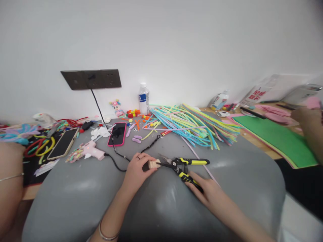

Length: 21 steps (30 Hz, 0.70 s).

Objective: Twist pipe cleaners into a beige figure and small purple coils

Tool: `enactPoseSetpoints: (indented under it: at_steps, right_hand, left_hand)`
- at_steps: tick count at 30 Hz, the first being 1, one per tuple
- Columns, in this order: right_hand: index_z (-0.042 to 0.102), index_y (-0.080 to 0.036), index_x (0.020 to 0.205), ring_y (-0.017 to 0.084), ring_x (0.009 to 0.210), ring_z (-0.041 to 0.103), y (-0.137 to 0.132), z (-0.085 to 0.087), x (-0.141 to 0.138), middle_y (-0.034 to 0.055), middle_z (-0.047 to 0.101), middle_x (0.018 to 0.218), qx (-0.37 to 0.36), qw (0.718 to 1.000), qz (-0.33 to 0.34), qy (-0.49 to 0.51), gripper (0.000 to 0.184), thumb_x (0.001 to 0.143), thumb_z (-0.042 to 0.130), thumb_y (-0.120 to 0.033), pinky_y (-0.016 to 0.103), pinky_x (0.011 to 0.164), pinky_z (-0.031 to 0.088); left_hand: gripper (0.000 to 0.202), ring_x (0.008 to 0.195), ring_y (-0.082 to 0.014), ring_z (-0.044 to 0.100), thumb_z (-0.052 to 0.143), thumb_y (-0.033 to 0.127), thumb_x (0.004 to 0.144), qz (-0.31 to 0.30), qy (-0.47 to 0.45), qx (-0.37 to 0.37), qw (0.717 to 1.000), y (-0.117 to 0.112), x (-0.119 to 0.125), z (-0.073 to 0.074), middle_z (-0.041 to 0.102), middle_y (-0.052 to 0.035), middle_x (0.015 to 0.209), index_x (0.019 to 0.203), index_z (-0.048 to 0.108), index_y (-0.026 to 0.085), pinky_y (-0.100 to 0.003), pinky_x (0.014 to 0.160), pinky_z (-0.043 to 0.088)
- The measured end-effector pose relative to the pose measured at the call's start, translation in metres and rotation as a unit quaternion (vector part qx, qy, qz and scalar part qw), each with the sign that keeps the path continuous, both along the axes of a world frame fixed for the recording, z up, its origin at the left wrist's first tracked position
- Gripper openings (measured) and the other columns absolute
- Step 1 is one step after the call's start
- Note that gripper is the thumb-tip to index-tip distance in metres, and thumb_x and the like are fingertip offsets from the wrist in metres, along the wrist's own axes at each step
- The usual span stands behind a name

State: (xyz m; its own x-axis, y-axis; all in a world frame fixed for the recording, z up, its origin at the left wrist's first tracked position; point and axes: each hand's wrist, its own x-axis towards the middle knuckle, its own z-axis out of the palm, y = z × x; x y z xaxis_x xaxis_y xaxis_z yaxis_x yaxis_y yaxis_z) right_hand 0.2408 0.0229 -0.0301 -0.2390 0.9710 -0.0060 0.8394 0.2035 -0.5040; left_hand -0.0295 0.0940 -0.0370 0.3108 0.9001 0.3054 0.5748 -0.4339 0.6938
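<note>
right hand wrapped on cutter handle | left hand pinching beige block at cutters' blades, steadying for cut | glue gun left of cutters | pipe cleaners behind, on grey surface

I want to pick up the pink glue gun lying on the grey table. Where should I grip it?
Grip the pink glue gun by its handle, from above on the near side. It lies flat, nozzle pointing left, black cord trailing right.
</note>
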Motion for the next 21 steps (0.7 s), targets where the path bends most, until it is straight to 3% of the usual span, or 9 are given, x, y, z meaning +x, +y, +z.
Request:
enactPoseSetpoints:
  at_steps: [21]
  right_hand:
    - [0.062,-0.023,0.111,0.027,0.069,0.076,0.0024,-0.0018,0.0016,0.0054,0.076,0.075,0.018,0.995,0.022,-0.091,0.028,0.099,0.039,-0.034,0.028,0.054,0.048]
  left_hand:
    - [0.024,0.097,-0.0225,0.060,0.076,0.017,0.077,0.008,0.009,-0.004,1.000,-0.0007,0.0013,0.0020,0.072,-0.0008,0.098,0.099,0.071,0.026,-0.036,0.085,0.049]
